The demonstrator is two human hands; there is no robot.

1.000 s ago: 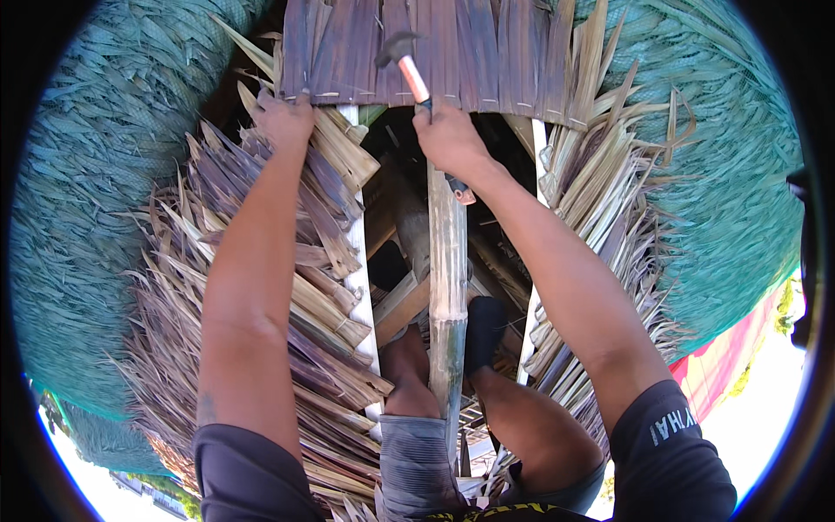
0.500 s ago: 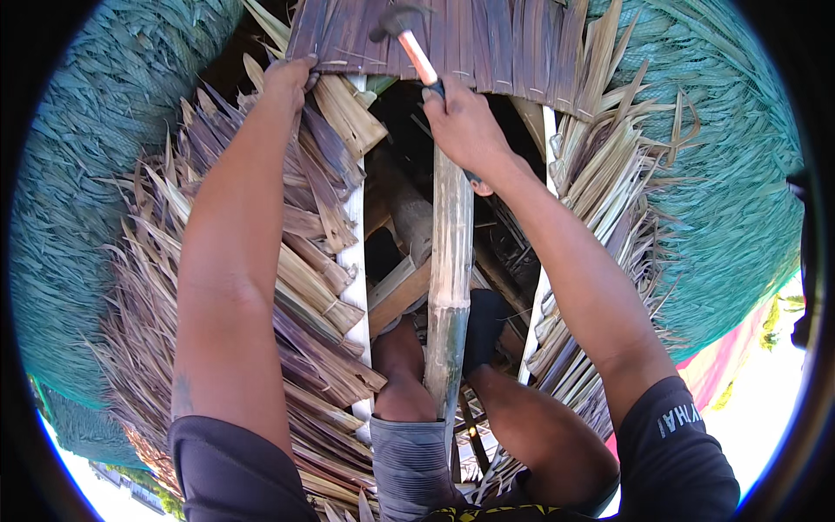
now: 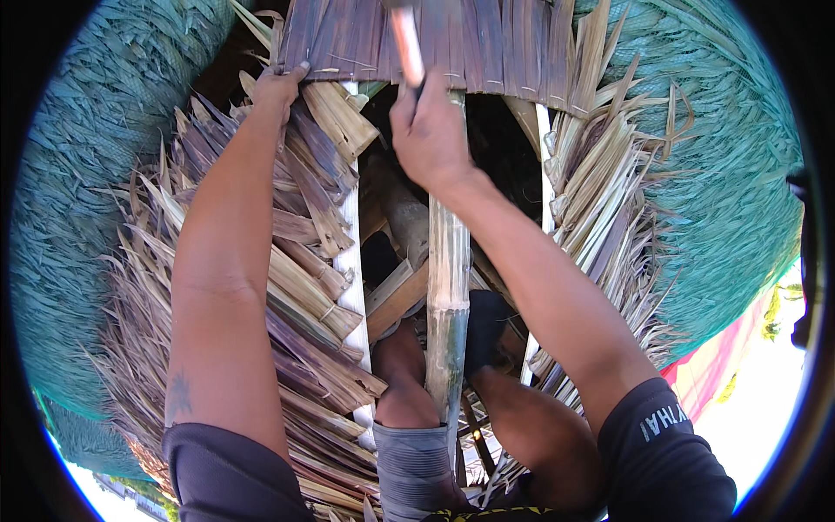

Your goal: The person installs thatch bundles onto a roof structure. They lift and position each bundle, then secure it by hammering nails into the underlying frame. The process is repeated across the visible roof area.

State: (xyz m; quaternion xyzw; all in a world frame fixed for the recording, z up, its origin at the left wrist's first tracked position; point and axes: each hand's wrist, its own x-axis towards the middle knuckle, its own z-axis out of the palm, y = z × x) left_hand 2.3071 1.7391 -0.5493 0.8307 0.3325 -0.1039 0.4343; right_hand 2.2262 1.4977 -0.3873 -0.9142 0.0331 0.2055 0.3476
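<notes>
My right hand point(image 3: 430, 135) is wrapped around a hammer point(image 3: 406, 45), whose orange-and-white handle points up. Its head is blurred and partly cut off at the top edge. A brown palm-leaf thatch panel point(image 3: 504, 52) lies across the top, its stitched lower edge behind the hammer. At that panel's lower left corner, my left hand point(image 3: 277, 94) grips the edge with its thumb on top. Below my right hand runs a bamboo pole point(image 3: 448, 261), upright through the middle of the opening, its upper end passing under the panel.
Overlapping thatch leaves point(image 3: 313, 348) line the left side, and more dry leaves point(image 3: 591, 183) the right. White strips point(image 3: 349, 261) border the dark opening, with a wooden beam point(image 3: 400, 300) inside. My bent legs point(image 3: 531, 426) straddle the pole. Green netted thatch point(image 3: 722, 174) bulges at both sides.
My right hand has swung left with the hammer, whose head has moved up toward the top edge. My left hand stays on the panel corner, and the view has shifted slightly.
</notes>
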